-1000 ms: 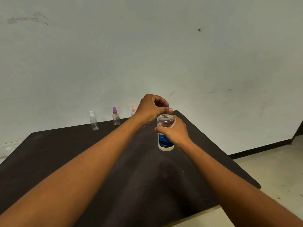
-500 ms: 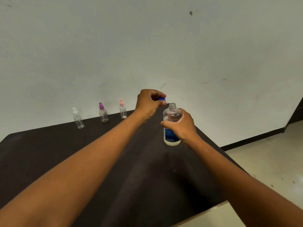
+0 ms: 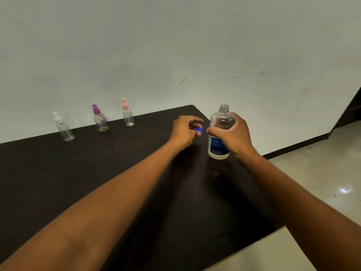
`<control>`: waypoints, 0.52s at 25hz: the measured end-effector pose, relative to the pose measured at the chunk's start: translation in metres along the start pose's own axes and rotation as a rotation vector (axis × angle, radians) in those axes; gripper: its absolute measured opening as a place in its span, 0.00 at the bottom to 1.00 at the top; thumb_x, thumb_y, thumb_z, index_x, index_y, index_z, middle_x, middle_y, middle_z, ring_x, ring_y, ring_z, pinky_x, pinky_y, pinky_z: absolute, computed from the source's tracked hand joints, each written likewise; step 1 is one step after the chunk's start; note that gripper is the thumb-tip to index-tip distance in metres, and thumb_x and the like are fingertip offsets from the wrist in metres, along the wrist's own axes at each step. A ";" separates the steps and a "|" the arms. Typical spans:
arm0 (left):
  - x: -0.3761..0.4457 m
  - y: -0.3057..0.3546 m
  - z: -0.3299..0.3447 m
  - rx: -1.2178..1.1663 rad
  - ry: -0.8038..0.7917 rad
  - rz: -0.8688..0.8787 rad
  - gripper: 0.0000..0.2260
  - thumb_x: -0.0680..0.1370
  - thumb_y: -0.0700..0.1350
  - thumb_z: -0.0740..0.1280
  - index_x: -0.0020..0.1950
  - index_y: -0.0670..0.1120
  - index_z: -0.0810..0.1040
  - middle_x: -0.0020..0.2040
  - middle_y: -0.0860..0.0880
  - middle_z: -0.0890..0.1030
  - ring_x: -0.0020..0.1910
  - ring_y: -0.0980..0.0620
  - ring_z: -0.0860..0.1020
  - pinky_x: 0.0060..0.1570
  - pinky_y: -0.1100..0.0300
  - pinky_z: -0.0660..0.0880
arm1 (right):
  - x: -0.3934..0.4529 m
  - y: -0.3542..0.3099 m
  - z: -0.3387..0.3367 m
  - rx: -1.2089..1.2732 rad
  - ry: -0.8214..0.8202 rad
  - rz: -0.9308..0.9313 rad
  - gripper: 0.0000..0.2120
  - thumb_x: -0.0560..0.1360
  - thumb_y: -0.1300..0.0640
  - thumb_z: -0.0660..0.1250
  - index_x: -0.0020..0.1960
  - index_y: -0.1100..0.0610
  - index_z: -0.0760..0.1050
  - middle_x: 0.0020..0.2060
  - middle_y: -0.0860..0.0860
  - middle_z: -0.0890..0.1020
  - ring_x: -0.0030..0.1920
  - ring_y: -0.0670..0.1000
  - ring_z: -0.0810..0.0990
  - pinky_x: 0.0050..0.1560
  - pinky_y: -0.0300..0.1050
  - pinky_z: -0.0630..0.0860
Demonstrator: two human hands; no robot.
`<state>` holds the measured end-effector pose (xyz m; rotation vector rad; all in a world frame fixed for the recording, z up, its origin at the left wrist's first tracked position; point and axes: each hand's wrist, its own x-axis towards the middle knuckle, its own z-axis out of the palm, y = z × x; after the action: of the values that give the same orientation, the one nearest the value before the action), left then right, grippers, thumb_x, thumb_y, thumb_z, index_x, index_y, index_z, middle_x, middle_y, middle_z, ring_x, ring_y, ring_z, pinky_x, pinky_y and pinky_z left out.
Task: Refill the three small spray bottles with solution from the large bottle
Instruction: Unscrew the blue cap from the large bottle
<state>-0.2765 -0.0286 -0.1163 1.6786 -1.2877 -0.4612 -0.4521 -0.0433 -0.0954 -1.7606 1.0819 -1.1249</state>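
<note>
The large clear bottle [image 3: 219,132] with a blue label stands upright on the dark table [image 3: 97,173], its threaded neck uncapped. My right hand [image 3: 232,133] grips its body from the right. Just left of it, my left hand [image 3: 184,131] pinches the blue cap [image 3: 198,130] low over the table. Three small spray bottles stand along the far edge by the wall: one with a white top [image 3: 62,127], one with a purple top [image 3: 99,119], one with a pink top [image 3: 127,113]. All three keep their spray heads on.
A pale wall runs behind the table. The table's right edge drops to a light tiled floor [image 3: 312,173] with a dark skirting strip. A dark doorway or panel [image 3: 351,110] shows at the far right.
My left hand has lifted the blue cap off the large bottle's neck and carried it down and to the left, close to the table. The view has shifted right.
</note>
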 end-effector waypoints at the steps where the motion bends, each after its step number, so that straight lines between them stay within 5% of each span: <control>1: 0.000 -0.005 0.005 0.012 -0.014 -0.020 0.21 0.72 0.28 0.74 0.62 0.44 0.83 0.51 0.47 0.86 0.52 0.53 0.84 0.51 0.65 0.81 | 0.001 0.004 0.000 -0.001 0.005 0.007 0.28 0.68 0.54 0.79 0.65 0.54 0.75 0.60 0.51 0.81 0.58 0.54 0.81 0.60 0.53 0.81; 13: -0.002 -0.015 0.010 0.146 -0.085 0.018 0.25 0.71 0.33 0.78 0.66 0.48 0.82 0.54 0.50 0.86 0.54 0.55 0.83 0.62 0.55 0.79 | 0.007 0.004 0.003 -0.013 0.009 0.000 0.27 0.68 0.53 0.79 0.65 0.54 0.75 0.59 0.51 0.82 0.57 0.54 0.82 0.60 0.53 0.80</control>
<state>-0.2765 -0.0308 -0.1338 1.7827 -1.4266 -0.4408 -0.4488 -0.0511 -0.0973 -1.7673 1.0972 -1.1295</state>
